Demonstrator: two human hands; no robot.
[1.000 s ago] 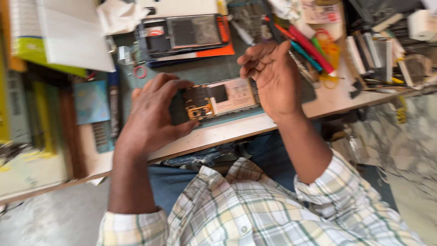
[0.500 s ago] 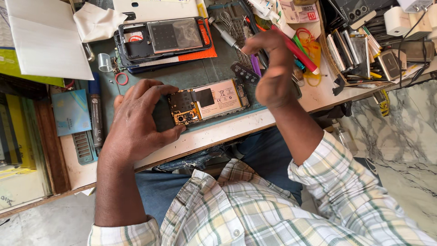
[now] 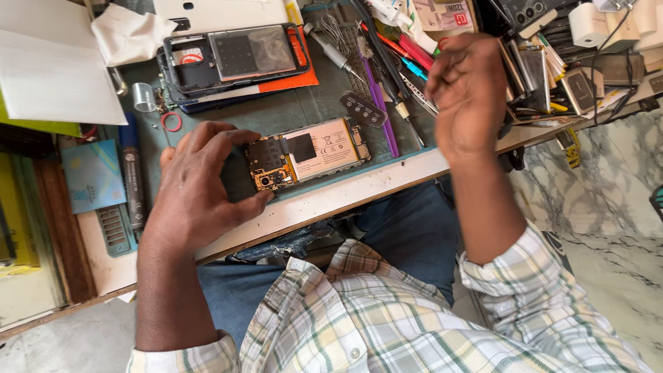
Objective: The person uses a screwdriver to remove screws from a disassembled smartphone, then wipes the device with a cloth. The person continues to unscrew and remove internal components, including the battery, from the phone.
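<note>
An opened phone (image 3: 314, 148) lies on a green work mat (image 3: 290, 110), its circuit board and pale battery exposed. My left hand (image 3: 200, 186) grips the phone's left end, thumb on the near edge and fingers over the far edge. My right hand (image 3: 469, 97) is lifted above the bench's right side, back towards the camera, with fingers curled into a loose fist. Nothing shows in it. It hangs over a clutter of tools (image 3: 397, 76), apart from the phone.
A second stripped phone frame (image 3: 235, 55) rests on an orange pad at the back. A black cover piece (image 3: 362, 109), a red ring (image 3: 170, 122), white paper (image 3: 48, 69), a blue box (image 3: 93, 176) and phone parts (image 3: 580, 83) crowd the bench. Marble floor lies to the right.
My right hand has lifted off the tool pile and moved right, closing into a fist. My left hand keeps its grip on the phone. The view has shifted.
</note>
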